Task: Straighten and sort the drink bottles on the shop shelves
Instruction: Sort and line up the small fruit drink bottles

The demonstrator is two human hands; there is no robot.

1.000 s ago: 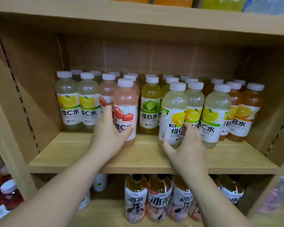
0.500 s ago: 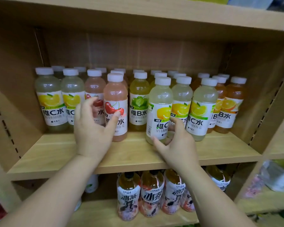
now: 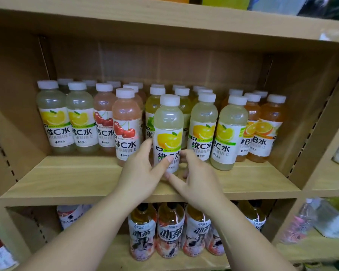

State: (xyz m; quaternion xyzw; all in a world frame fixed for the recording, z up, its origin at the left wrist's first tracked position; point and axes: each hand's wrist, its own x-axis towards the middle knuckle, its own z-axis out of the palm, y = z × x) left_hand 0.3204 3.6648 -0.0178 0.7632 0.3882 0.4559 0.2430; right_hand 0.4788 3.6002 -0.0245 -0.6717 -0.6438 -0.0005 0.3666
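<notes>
**Two hands on one lemon bottle, and not much room either side**

Both hands made up the grip here. The left hand (image 3: 139,173) had its thumb laid across the front of the label and its fingers wrapped round the left side of the lemon bottle (image 3: 168,122). The right hand (image 3: 200,178) curled round the right side low down, thumb reaching in toward the base. So it was a closed, two-handed hold on that one bottle, with nothing else in either hand. The bottle was upright, out in front of the rows, over the front part of the middle shelf (image 3: 67,182). Couldn't tell if its base was resting on the board or lifted, since the hands hid it.

What worried me: the cherry bottle (image 3: 126,122) stood just beside the left knuckles, also forward of its row, and a second lemon bottle (image 3: 203,124) was just beside the right fingers. If the held one swung sideways, I reckon a knuckle or the bottle's shoulder could've clipped either. These are tall and narrow, so one tipping might've taken its neighbours along.

The lime bottle (image 3: 152,106) right behind was half hidden, so pushing straight back blind could've shoved that row crooked. Also, the hold was low on a smooth label. If it slipped, the front edge was near and the tea bottles (image 3: 169,229) sat on the shelf below.
</notes>
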